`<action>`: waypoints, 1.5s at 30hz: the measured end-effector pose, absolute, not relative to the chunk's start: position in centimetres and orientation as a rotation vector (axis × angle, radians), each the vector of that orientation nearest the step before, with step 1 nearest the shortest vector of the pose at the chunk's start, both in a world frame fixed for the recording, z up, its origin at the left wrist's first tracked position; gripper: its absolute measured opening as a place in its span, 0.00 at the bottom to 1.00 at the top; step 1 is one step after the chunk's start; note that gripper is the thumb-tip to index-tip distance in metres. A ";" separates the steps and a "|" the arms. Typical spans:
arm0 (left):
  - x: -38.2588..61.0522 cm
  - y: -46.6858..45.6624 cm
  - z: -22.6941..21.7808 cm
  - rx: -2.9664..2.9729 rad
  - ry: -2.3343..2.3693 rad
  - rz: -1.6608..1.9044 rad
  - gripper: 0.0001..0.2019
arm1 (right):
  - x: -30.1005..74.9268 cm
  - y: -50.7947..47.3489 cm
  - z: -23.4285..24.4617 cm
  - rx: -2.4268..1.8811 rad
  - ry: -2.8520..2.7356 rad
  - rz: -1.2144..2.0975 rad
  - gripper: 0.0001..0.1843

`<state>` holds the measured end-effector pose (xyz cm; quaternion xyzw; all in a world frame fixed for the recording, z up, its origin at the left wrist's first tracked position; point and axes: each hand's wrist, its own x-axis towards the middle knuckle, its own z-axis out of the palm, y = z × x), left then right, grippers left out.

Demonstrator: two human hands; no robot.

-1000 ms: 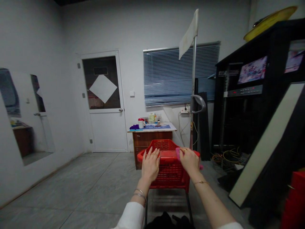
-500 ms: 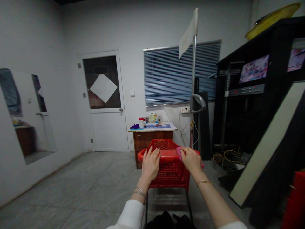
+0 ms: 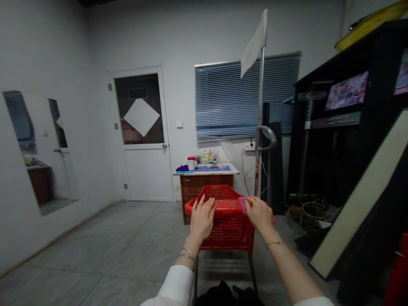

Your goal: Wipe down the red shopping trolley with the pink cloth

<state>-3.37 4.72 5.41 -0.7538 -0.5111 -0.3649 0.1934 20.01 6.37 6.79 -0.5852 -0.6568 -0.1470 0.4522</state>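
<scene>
Red shopping cart (image 3: 231, 233) stood right in front of the person, basket on dark legs over the grey floor (image 3: 127, 242). Left hand (image 3: 202, 219) lay flat on the left part of its red handle (image 3: 226, 205), fingers spread and unclenched, just resting, gripping nothing that I could see. Right hand (image 3: 259, 214) was curled around a pink cloth (image 3: 242, 205), pinched between thumb and fingers and pressed on the right part of that handle; a bit of pink poked out past the far side of the hand too. Bare stretch of handle between the hands. Bangles (image 3: 188, 254) on the left wrist, thin bracelet (image 3: 275, 242) on the right.

Behind the cart: wooden desk (image 3: 206, 182) against the wall, with a purple cloth (image 3: 182, 168), a red-lidded white jar (image 3: 191, 164) and small bottles (labels too small to read from where I stood). Blinds (image 3: 226, 102) above, a metal pole (image 3: 261, 80) upright in front of them. White door (image 3: 148, 176) to the left, mirror (image 3: 44, 165) on the side wall. To the right, a black rack with a lit screen (image 3: 347, 91), loose cables (image 3: 310, 210) on the floor beside it, and a pale panel (image 3: 360, 199) leaning. Dark shape (image 3: 223, 295) low under the cart, couldn't tell what.
</scene>
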 end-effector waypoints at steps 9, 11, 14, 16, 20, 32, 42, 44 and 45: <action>-5.4 4.7 5.6 -2.193 -1.436 -1.012 0.20 | 18.3 6.3 7.7 -1.300 -1.861 -0.301 0.16; -5.5 4.9 5.6 -2.210 -1.435 -1.024 0.19 | 22.2 7.0 8.2 -1.474 -1.851 -0.253 0.16; -5.9 5.2 5.7 -2.227 -1.437 -1.038 0.19 | 24.6 7.2 9.0 -1.578 -1.922 -0.246 0.16; -6.8 5.5 5.8 -2.248 -1.457 -1.023 0.19 | 23.8 6.7 9.5 -1.596 -1.961 -0.255 0.16; -9.7 5.7 6.7 -2.289 -1.525 -0.916 0.20 | 20.6 4.6 9.6 -1.564 -1.965 -0.271 0.16; 0.5 1.4 7.4 -2.137 -1.722 -1.031 0.18 | 18.2 -2.3 6.9 -0.876 -1.842 -0.219 0.15; -2.8 2.4 7.7 -2.376 -1.606 -1.141 0.17 | 22.3 3.2 2.6 -0.930 -0.797 0.406 0.34; -3.4 3.3 7.8 -2.447 -1.581 -1.087 0.18 | 20.3 4.3 3.8 -0.823 -0.877 0.575 0.36; -3.7 3.8 7.8 -2.467 -1.574 -1.056 0.18 | 19.4 4.5 4.3 -0.793 -0.940 0.630 0.36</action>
